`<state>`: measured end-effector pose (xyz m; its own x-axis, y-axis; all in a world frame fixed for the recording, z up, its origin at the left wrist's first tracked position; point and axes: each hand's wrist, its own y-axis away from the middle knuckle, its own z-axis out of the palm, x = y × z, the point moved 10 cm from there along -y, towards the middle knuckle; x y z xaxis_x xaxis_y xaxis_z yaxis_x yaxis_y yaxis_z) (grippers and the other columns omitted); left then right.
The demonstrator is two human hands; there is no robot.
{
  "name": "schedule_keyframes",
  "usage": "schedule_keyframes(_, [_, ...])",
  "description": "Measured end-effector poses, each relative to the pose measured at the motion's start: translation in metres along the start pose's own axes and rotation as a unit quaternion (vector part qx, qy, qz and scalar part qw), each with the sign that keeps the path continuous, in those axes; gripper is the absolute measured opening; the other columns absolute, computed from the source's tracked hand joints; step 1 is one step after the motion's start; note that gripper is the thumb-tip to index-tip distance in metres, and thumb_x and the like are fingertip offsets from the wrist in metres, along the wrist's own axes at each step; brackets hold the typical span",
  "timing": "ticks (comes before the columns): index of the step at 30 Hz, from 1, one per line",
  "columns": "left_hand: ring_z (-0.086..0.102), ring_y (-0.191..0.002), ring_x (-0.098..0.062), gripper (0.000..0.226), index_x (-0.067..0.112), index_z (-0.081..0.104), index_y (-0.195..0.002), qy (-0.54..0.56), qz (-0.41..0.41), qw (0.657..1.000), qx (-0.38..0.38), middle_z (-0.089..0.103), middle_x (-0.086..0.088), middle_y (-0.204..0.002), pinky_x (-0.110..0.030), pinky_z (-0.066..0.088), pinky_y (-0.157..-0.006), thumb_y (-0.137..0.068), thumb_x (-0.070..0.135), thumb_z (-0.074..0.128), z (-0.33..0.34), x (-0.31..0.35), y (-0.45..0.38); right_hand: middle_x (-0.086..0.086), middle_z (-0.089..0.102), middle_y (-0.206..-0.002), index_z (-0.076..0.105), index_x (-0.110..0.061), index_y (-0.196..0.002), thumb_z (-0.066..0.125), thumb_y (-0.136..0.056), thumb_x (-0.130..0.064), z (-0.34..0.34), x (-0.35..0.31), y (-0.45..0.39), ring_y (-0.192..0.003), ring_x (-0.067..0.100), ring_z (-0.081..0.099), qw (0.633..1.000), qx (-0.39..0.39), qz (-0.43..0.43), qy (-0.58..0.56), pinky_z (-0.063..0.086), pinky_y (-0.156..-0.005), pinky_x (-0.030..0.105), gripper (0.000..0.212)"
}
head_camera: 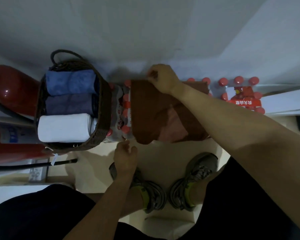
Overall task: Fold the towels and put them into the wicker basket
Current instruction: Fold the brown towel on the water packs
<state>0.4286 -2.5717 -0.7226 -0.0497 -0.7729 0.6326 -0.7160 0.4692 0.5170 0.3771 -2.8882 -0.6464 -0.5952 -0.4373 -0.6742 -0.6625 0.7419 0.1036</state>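
A brown towel point(149, 115) lies spread over packs of red-capped bottles, partly folded, with a lighter patch at its middle. My right hand point(163, 80) pinches its far corner near the wall. Just below the towel's near edge, my left hand point(126, 157) hovers with loosely curled fingers and holds nothing. To the left stands the dark wicker basket point(104, 108). Three folded towels lie in it: a blue towel point(70, 82), a purple-grey towel point(68, 104) and a white towel point(64, 128).
Two red fire extinguishers point(12, 90) with a black hose stand left of the basket. Another bottle pack point(241, 94) sits at the right by the wall. My two feet in grey shoes point(194, 179) stand on the pale floor below the towel.
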Motion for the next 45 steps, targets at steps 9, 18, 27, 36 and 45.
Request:
schedule_keyframes(9, [0.049,-0.107,-0.011,0.023,0.015,0.062,-0.108,-0.053,0.345,0.937,0.014,0.056,-0.002,-0.115,-0.021,0.037,-0.094,-0.087,0.006,0.058,0.026,0.179,-0.020,0.022,0.069,-0.110,0.069,0.001,-0.106,0.061,-0.091,-0.026,-0.101,0.161,0.091,-0.108,0.036,0.062,0.959,0.058,0.263,0.089,0.047,-0.092,0.036,0.032])
schedule_keyframes(18, [0.039,-0.125,-0.037,0.049,0.016,0.052,-0.133,-0.296,0.321,0.898,-0.060,0.039,-0.015,-0.137,-0.048,0.034,-0.106,-0.086,0.020,0.065,0.068,0.175,-0.097,0.017,0.069,-0.093,0.069,0.003,-0.095,0.077,-0.080,-0.039,-0.072,0.189,0.097,-0.089,0.035,0.067,0.944,0.017,0.325,0.049,0.055,-0.080,0.037,0.045])
schedule_keyframes(27, [0.035,-0.126,-0.038,0.058,0.014,0.046,-0.133,-0.381,0.275,0.874,-0.123,0.037,-0.018,-0.137,-0.046,0.036,-0.104,-0.084,0.036,0.067,0.079,0.189,-0.108,0.008,0.067,-0.076,0.072,-0.004,-0.087,0.082,-0.068,-0.011,-0.070,0.199,0.091,-0.066,0.022,0.063,0.917,-0.014,0.376,-0.133,0.058,-0.071,0.035,0.022])
schedule_keyframes(36, [0.056,-0.112,-0.012,0.051,0.018,0.054,-0.131,-0.180,0.411,0.848,-0.280,0.061,0.001,-0.122,-0.026,0.043,-0.097,-0.086,0.037,0.068,0.174,0.312,-0.032,0.004,0.064,-0.069,0.065,-0.015,-0.074,0.090,-0.065,-0.011,-0.091,0.159,0.100,-0.066,0.022,0.063,0.931,0.037,0.265,-0.248,0.058,-0.069,0.044,0.027])
schedule_keyframes(45, [0.060,-0.093,-0.025,0.009,0.010,0.064,-0.097,-0.212,0.465,0.825,-0.241,0.066,-0.009,-0.100,-0.032,0.046,-0.085,-0.094,0.016,0.057,0.194,0.337,-0.032,0.003,0.068,-0.073,0.063,-0.012,-0.075,0.080,-0.069,0.000,-0.065,0.144,0.139,-0.057,0.005,0.061,0.951,0.011,0.254,-0.178,0.052,-0.055,0.028,0.022])
